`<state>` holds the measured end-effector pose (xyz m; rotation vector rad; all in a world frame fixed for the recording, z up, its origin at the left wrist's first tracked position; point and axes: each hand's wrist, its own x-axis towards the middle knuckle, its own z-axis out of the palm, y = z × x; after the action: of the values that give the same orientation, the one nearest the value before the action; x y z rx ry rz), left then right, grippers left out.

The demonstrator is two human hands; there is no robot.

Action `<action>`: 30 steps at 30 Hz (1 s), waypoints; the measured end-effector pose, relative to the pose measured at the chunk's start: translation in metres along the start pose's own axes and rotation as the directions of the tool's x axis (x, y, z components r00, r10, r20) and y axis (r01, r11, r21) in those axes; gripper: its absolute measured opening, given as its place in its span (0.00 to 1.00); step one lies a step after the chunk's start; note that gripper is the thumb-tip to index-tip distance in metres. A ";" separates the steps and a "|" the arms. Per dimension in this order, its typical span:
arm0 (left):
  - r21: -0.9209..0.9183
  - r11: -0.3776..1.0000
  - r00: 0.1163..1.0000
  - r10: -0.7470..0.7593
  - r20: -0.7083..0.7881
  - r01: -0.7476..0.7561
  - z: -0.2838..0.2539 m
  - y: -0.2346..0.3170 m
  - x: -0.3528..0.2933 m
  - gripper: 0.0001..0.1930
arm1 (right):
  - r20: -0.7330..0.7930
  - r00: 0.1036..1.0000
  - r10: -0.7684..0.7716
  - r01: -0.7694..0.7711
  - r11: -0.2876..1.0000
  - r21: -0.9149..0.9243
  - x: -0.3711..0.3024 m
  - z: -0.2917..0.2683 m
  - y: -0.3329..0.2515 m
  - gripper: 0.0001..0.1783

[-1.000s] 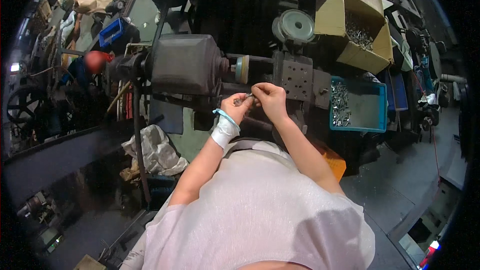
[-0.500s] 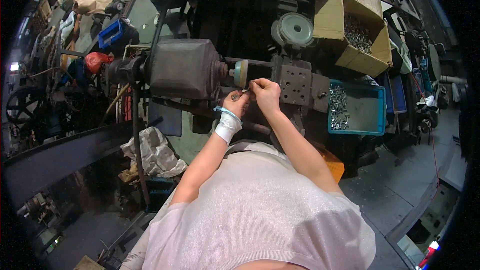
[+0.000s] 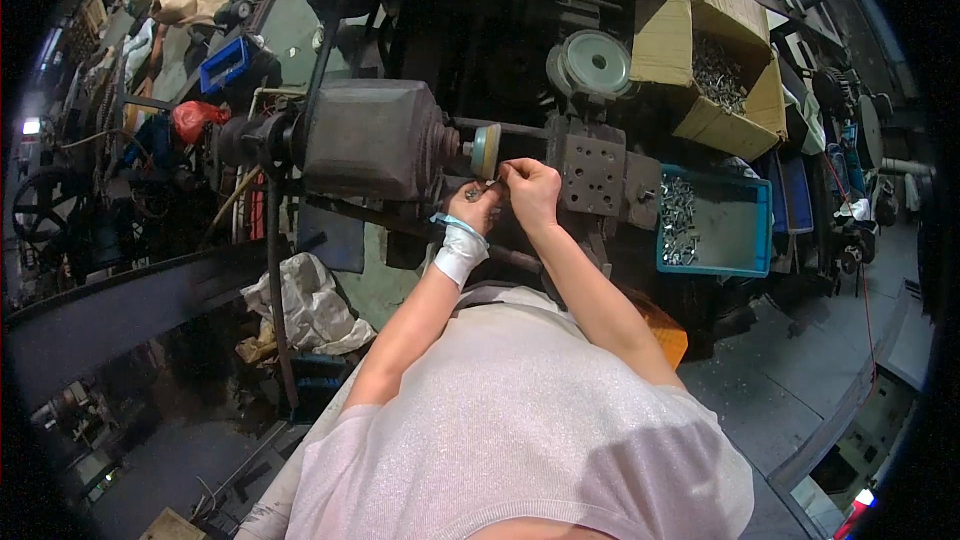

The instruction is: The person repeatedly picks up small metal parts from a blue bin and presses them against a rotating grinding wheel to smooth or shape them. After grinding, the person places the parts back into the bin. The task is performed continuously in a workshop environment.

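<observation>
A wheel with a pale blue-and-tan rim (image 3: 485, 151) is mounted on the spindle of a dark machine housing (image 3: 368, 138). Just below its lower edge, the fingertips of both my hands meet. My left hand (image 3: 474, 206), with a white wrapping and a light blue band at the wrist, is curled around small metal pieces (image 3: 472, 195) that show in its palm. My right hand (image 3: 534, 186) is closed in a pinch on a tiny light-coloured piece, mostly covered by the fingers. Whether that piece touches the wheel, I cannot tell.
Right of my hands is a drilled metal block (image 3: 594, 174). A turquoise tray (image 3: 716, 271) holds small shiny metal parts, and a cardboard box (image 3: 662, 45) behind it holds many more. A round grey disc (image 3: 594, 62) sits at the back. A post (image 3: 276, 290) rises at the left.
My fingertips stay together beneath the wheel, the pinched piece now a little closer to its lower edge. The whole view has shifted slightly.
</observation>
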<state>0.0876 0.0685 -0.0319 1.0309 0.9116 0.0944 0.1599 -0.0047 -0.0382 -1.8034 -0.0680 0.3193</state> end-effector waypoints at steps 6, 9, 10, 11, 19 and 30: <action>0.017 1.000 1.000 -0.003 0.029 0.002 -0.002 0.003 -0.004 0.09 | 0.042 0.998 0.050 -0.053 0.997 0.054 -0.006 -0.003 -0.009 0.07; 0.016 0.998 0.988 -0.064 0.139 0.062 -0.015 0.003 -0.012 0.12 | 0.129 0.986 0.109 -0.135 0.967 0.217 -0.015 -0.013 -0.013 0.07; -0.020 0.992 0.974 -0.122 0.192 0.128 -0.021 0.004 -0.016 0.13 | 0.141 0.984 0.113 -0.148 0.952 0.269 -0.016 -0.017 -0.011 0.06; -0.052 0.979 0.953 -0.177 0.246 0.195 -0.025 0.006 -0.017 0.14 | 0.154 0.981 0.117 -0.162 0.934 0.320 -0.016 -0.020 -0.009 0.06; -0.202 0.907 0.839 -0.232 0.492 0.370 -0.028 0.004 -0.009 0.11 | 0.264 0.962 0.069 -0.156 0.933 0.324 -0.020 -0.024 -0.005 0.06; 0.087 0.995 0.996 0.043 0.073 -0.049 -0.013 -0.006 0.003 0.08 | 0.141 0.979 0.144 -0.159 0.982 0.102 -0.010 -0.013 -0.010 0.08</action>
<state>0.0786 0.0762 -0.0411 1.1315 0.8336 0.0560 0.1550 -0.0160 -0.0241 -1.6769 -0.0058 0.5424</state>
